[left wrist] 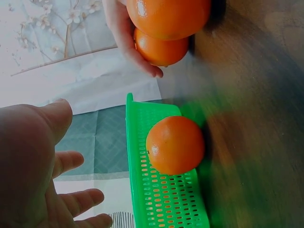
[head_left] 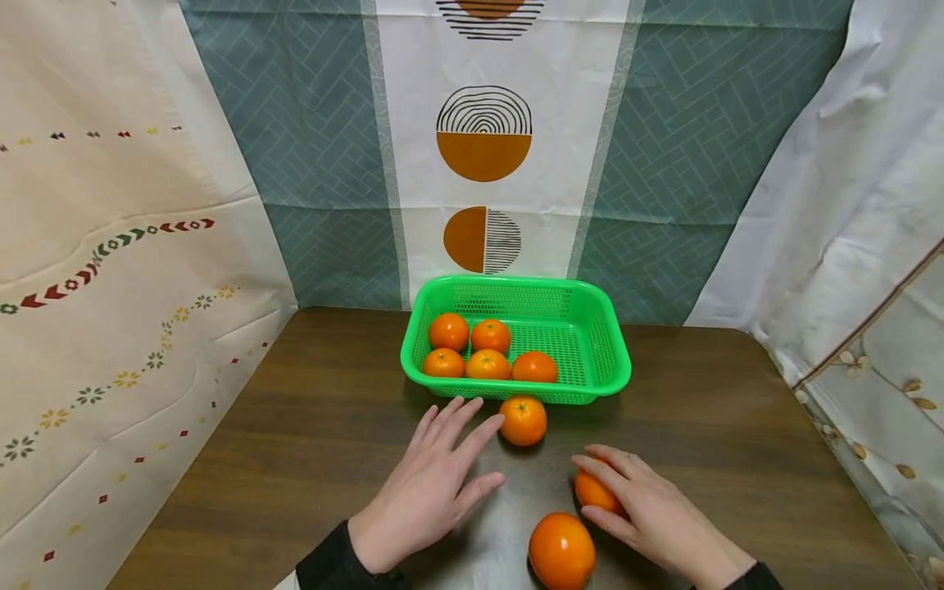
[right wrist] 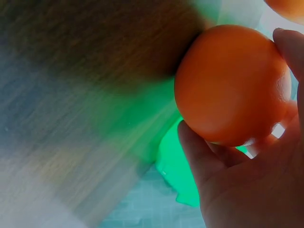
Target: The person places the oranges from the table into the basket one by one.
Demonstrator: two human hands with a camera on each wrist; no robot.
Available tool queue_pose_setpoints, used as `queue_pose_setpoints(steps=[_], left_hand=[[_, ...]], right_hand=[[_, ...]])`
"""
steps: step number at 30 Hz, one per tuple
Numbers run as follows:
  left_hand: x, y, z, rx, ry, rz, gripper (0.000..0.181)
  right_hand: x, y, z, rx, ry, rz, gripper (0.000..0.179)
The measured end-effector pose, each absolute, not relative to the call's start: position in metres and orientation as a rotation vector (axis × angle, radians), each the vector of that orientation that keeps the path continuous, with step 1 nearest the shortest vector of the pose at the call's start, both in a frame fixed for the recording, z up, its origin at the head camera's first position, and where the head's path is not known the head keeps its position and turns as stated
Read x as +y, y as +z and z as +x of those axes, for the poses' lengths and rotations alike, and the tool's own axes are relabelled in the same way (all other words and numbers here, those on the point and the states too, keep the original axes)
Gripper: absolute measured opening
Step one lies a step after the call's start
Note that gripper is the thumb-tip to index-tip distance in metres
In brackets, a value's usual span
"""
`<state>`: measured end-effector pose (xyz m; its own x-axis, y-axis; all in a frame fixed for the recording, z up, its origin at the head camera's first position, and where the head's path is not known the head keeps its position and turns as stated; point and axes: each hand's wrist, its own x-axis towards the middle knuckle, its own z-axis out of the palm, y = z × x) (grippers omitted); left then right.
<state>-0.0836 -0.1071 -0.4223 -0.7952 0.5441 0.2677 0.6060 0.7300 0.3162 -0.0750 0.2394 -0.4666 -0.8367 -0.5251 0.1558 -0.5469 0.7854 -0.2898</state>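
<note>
From the head view: left hand [head_left: 431, 483] spread flat on the tabletop [head_left: 295, 442], fingers straight, holding nothing, just beside one orange [head_left: 523, 419] before the green basket [head_left: 605, 344]. Right hand [head_left: 656, 516] curled around another orange [head_left: 592, 490], mostly hidden here, plain from the right wrist. Blurred tabletop there.

A dark wood-grain table [head_left: 737, 410] stands against hanging cloths; a teal herringbone curtain [head_left: 310, 164] with a white centre strip [head_left: 487, 49] of orange half-circles behind, a cream embroidered cloth [head_left: 111, 287] at left, pale floral drapes [head_left: 863, 205] at right.
</note>
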Motion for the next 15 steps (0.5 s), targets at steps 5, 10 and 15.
queue_pose_setpoints(steps=[5, 10, 15], left_hand=[[-0.1075, -0.4215, -0.0847, -2.765, -0.599, -0.929, 0.068], [-0.11, -0.4199, -0.0826, -2.748, -0.6, -0.921, 0.068], [-0.1125, -0.4184, -0.0808, -2.739, -0.598, -0.898, 0.067]], right_hand=[[0.2421, -0.4667, -0.0784, -2.929, 0.52, 0.896, 0.063], [0.2427, -0.4703, -0.0797, -2.909, 0.509, 0.936, 0.066], [0.2435, -0.4693, -0.0811, -2.927, 0.517, 0.921, 0.063]])
